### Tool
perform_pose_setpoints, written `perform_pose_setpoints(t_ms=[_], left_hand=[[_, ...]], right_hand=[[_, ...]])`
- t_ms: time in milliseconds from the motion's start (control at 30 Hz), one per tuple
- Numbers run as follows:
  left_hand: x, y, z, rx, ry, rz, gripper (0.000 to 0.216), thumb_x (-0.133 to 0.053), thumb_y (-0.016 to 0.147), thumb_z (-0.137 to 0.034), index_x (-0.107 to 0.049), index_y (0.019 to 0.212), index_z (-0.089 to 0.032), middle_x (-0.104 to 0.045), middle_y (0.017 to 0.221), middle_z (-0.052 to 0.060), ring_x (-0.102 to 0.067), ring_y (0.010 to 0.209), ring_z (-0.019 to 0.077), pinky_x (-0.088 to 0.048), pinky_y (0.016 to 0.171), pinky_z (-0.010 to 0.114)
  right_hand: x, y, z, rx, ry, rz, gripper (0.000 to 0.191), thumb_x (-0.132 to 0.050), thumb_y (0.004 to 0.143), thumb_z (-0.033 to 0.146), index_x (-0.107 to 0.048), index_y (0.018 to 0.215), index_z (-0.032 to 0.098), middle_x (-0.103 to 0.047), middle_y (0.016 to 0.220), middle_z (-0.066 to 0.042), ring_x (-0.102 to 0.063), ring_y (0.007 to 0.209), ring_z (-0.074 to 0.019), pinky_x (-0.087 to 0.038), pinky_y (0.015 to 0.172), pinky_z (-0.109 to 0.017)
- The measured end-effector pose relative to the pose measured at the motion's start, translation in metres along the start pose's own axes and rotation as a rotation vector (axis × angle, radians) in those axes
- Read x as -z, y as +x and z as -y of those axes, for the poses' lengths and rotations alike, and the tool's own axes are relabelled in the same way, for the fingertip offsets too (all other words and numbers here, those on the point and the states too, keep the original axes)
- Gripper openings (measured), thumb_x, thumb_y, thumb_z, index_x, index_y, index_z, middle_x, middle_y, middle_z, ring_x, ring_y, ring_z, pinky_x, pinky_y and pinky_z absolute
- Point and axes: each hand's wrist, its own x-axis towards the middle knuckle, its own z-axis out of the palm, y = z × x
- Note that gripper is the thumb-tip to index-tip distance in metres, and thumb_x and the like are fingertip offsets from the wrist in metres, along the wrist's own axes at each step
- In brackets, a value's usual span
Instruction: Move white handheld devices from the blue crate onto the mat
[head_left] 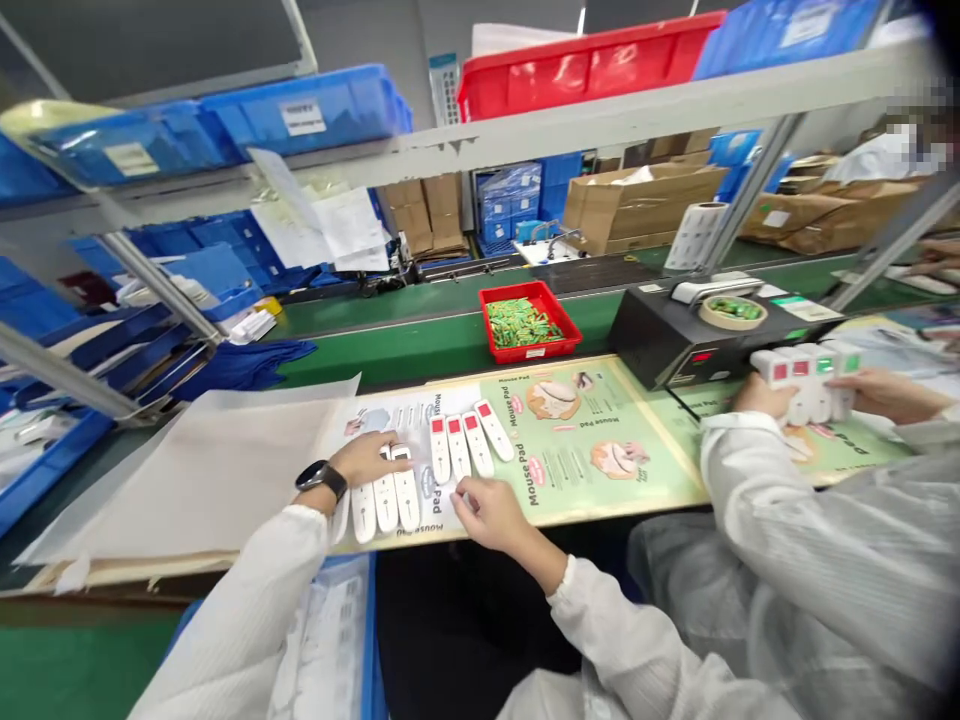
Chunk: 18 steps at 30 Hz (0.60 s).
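My left hand [373, 459], with a dark watch on its wrist, lies across the upper ends of several slim white handheld devices [385, 502]. Its fingers stretch to the right and partly cover the dark-framed windows there. Beside them, several more white devices with red squares [460, 446] lie fanned out on the printed mat. Just below their lower ends is my right hand [491, 512], its thumb and fingers drawn together. Whether anything small sits between those fingertips is hidden.
A red tray [529, 322] of small green sticks stands behind the mat [592, 440]. A black box [712, 330] bears a tape roll [733, 312]. At right, a co-worker's hands [765, 398] hold similar white devices. A shelf with bins [592, 65] crosses overhead.
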Motion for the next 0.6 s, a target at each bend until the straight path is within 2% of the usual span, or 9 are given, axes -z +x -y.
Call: perform_pose_setpoints(t_ms=[67, 167, 200, 267, 333, 400, 467, 533, 600], left_hand=[[-0.007, 0.032, -0.001, 0.004, 0.017, 0.026, 0.052, -0.061, 0.076, -0.075, -0.07, 0.09, -0.026, -0.076, 0.094, 0.004, -0.069, 0.089, 0.0268, -0.05, 0.08, 0.033], [-0.016, 0.057, -0.001, -0.05, 0.032, -0.038, 0.055, -0.059, 0.078, -0.076, -0.071, 0.097, -0.027, -0.075, 0.102, 0.006, -0.069, 0.094, 0.027, -0.05, 0.083, 0.034], [-0.019, 0.061, -0.001, -0.071, 0.041, -0.069, 0.057, -0.058, 0.079, -0.077, -0.072, 0.101, -0.027, -0.074, 0.105, 0.007, -0.068, 0.095, 0.027, -0.05, 0.085, 0.035], [-0.024, 0.063, -0.004, -0.107, 0.052, -0.125, 0.061, -0.055, 0.081, -0.078, -0.072, 0.11, -0.027, -0.072, 0.11, 0.007, -0.068, 0.097, 0.0264, -0.051, 0.088, 0.036], [-0.03, 0.064, -0.01, -0.133, 0.08, -0.186, 0.063, -0.052, 0.084, -0.078, -0.072, 0.116, -0.027, -0.07, 0.11, 0.008, -0.067, 0.1, 0.0264, -0.051, 0.09, 0.037], [-0.037, 0.066, -0.02, -0.156, 0.123, -0.26, 0.064, -0.05, 0.085, -0.077, -0.074, 0.118, -0.028, -0.068, 0.108, 0.009, -0.065, 0.106, 0.0278, -0.051, 0.091, 0.038], [-0.044, 0.07, -0.033, -0.16, 0.145, -0.312, 0.063, -0.05, 0.086, -0.076, -0.076, 0.118, -0.028, -0.068, 0.106, 0.009, -0.064, 0.107, 0.0282, -0.052, 0.088, 0.038], [-0.049, 0.076, -0.047, -0.149, 0.128, -0.326, 0.061, -0.051, 0.087, -0.075, -0.076, 0.118, -0.029, -0.069, 0.105, 0.008, -0.066, 0.102, 0.0267, -0.052, 0.083, 0.037], [-0.051, 0.08, -0.059, -0.138, 0.116, -0.349, 0.059, -0.051, 0.088, -0.073, -0.077, 0.116, -0.028, -0.072, 0.105, 0.008, -0.067, 0.099, 0.0263, -0.051, 0.084, 0.038]], right_hand=[[-0.002, -0.001, 0.0, 0.003, -0.017, -0.003, 0.021, -0.052, 0.095, 0.032, -0.058, 0.077, 0.022, -0.058, 0.064, 0.002, -0.054, 0.058, -0.0144, -0.035, 0.058, -0.026], [0.0, 0.005, -0.003, -0.018, -0.077, -0.118, 0.022, -0.05, 0.095, 0.031, -0.059, 0.077, 0.022, -0.06, 0.069, -0.002, -0.057, 0.067, -0.0183, -0.041, 0.065, -0.03], [0.002, 0.01, -0.005, -0.034, -0.117, -0.168, 0.021, -0.049, 0.095, 0.032, -0.062, 0.082, 0.022, -0.064, 0.077, -0.004, -0.06, 0.076, -0.0212, -0.045, 0.071, -0.033], [0.009, 0.025, -0.011, -0.064, -0.221, -0.209, 0.023, -0.052, 0.095, 0.036, -0.068, 0.103, 0.021, -0.068, 0.11, -0.013, -0.061, 0.105, -0.03, -0.047, 0.091, -0.044], [0.017, 0.043, -0.022, -0.083, -0.325, -0.143, 0.044, -0.058, 0.093, 0.041, -0.062, 0.133, 0.023, -0.051, 0.148, -0.017, -0.045, 0.137, -0.0392, -0.036, 0.11, -0.058], [0.025, 0.06, -0.038, -0.108, -0.39, -0.039, 0.061, -0.06, 0.094, 0.043, -0.049, 0.151, 0.025, -0.028, 0.166, -0.015, -0.021, 0.153, -0.0433, -0.02, 0.12, -0.065], [0.031, 0.069, -0.054, -0.135, -0.415, 0.027, 0.066, -0.058, 0.095, 0.042, -0.041, 0.157, 0.026, -0.017, 0.171, -0.011, -0.008, 0.156, -0.0438, -0.013, 0.123, -0.066], [0.038, 0.068, -0.068, -0.157, -0.421, 0.037, 0.067, -0.057, 0.096, 0.042, -0.04, 0.159, 0.027, -0.015, 0.171, -0.01, -0.003, 0.157, -0.0446, -0.014, 0.124, -0.065], [0.046, 0.062, -0.077, -0.176, -0.406, 0.016, 0.068, -0.06, 0.095, 0.043, -0.041, 0.158, 0.029, -0.015, 0.171, -0.008, -0.002, 0.156, -0.0458, -0.017, 0.123, -0.066]])
